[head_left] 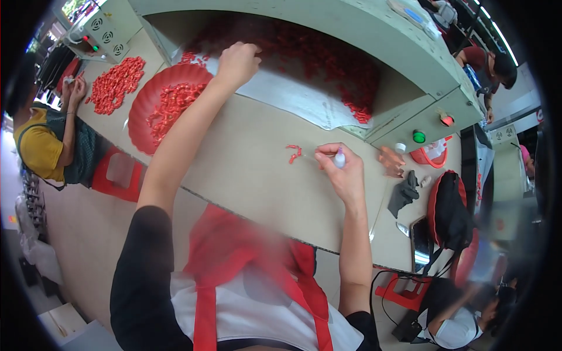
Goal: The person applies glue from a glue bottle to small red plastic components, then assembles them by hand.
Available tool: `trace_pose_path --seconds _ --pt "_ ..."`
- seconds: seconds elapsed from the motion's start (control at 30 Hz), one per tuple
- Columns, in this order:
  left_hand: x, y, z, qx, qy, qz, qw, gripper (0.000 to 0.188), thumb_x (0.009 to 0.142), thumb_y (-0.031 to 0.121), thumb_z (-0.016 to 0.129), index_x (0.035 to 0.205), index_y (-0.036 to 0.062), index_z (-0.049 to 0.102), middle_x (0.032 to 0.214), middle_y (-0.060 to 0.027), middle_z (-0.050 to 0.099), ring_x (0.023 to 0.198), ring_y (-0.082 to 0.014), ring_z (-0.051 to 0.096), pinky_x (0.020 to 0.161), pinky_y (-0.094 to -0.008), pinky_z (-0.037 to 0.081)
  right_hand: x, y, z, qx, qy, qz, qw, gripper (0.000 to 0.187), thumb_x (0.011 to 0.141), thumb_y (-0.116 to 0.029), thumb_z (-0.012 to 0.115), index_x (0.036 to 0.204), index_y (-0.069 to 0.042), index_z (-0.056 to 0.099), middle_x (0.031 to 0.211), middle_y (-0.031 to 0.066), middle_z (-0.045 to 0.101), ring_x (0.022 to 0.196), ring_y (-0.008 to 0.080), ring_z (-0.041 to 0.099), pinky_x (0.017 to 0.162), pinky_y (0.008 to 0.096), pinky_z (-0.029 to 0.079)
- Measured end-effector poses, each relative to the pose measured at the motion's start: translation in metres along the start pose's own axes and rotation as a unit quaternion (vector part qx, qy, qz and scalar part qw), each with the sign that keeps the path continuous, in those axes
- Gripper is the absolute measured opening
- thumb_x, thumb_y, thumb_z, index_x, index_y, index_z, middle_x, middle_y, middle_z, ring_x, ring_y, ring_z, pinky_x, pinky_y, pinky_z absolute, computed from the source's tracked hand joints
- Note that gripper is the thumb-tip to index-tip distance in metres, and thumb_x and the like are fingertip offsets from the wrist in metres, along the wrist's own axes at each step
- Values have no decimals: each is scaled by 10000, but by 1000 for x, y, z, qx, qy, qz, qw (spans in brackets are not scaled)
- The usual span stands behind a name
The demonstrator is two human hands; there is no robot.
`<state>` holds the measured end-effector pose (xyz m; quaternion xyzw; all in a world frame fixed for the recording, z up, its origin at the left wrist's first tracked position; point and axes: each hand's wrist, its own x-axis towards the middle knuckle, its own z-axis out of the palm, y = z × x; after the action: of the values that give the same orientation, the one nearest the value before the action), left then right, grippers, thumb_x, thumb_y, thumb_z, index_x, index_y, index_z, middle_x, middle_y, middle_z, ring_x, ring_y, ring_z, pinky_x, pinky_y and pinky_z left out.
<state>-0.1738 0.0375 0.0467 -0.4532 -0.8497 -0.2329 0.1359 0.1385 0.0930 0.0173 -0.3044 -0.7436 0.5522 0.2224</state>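
Observation:
My left hand point(239, 63) reaches into the wide opening of a pale green cabinet point(328, 29), over its white sheet lining point(293, 102). Its fingers are curled together, and whatever they hold, if anything, is hidden. Many small red pieces point(319, 55) lie in the shaded inside of the cabinet. Between the fingers of my right hand point(345, 175) is a small white bottle point(339, 158) with a purplish top, held above the table. Just left of that hand, a few small red pieces point(294, 153) rest on the beige tabletop point(252, 152).
A red fluted bowl point(139, 117) of red pieces stands left, beside a loose red pile point(117, 85). To the right lie a grey cloth point(404, 193), a phone point(420, 243), a black and red bag point(451, 210) and a red basket point(430, 155). A person in yellow point(44, 140) sits left.

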Motion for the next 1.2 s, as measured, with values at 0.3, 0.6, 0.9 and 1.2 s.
trace_pose_path --seconds 0.3,0.6,0.9,1.2 --pt "63 -34 92 154 -129 -78 976 323 802 227 498 1095 135 601 1111 -151 592 1018 -327 575 862 -410 476 3 2 7 -100 47 -72 991 214 769 -234 671 892 -63 633 817 126 657 765 295 632 693 368 490" --pt "39 13 58 65 -51 34 996 310 750 245 563 1013 86 606 997 -192 613 929 -350 594 793 -446 489 -3 3 5 -60 72 -59 994 208 769 -210 646 907 -56 619 843 141 641 759 305 618 688 381 479" --pt "21 4 43 1 45 0 999 393 768 221 640 1153 195 568 892 -177 632 794 -385 604 693 -448 498 2 -4 12 -53 93 -58 993 268 750 -112 610 1005 -55 551 922 137 617 839 304 608 745 365 474" --pt "-120 100 7 -894 -320 -202 240 309 880 74 538 1181 20 493 1093 -125 552 996 -225 569 818 -282 516 -18 -28 -27 107 70 -82 988 398 765 90 560 1123 -22 426 1007 110 555 894 192 577 796 288 461"
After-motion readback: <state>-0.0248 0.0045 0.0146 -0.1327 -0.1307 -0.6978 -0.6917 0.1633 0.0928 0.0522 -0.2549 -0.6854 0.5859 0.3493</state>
